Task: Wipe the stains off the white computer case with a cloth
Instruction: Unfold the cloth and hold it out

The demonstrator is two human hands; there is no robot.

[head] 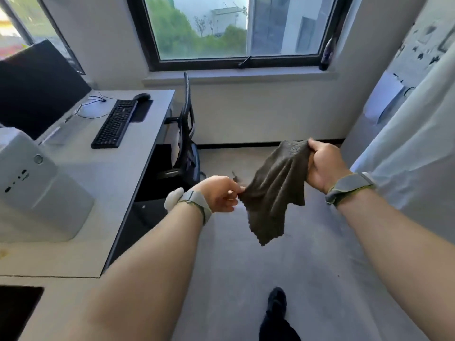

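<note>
Computer case (37,188) sits at 9 o'clock on the counter (103,178), untouched; both hands' fingers (234,190) pinch the cloth (273,190) loosely, so it may slip.

Black keyboard (114,123), mouse (141,96), monitor (37,87) on desk (118,173), office chair (186,134)

It was an office; a long pale grey desk (128,168) w/ dark edging ran along the left wall; on it stood a large black flat monitor (37,87), a black keyboard (115,124), a black mouse (141,96) on a dark mat, and a white upright computer case (37,193); a black mesh-backed swivel chair (187,134) sat at the desk's far end; a dark-framed window (236,33) looked onto trees & bldgs; grey carpet (307,267) covered the floor.
</note>
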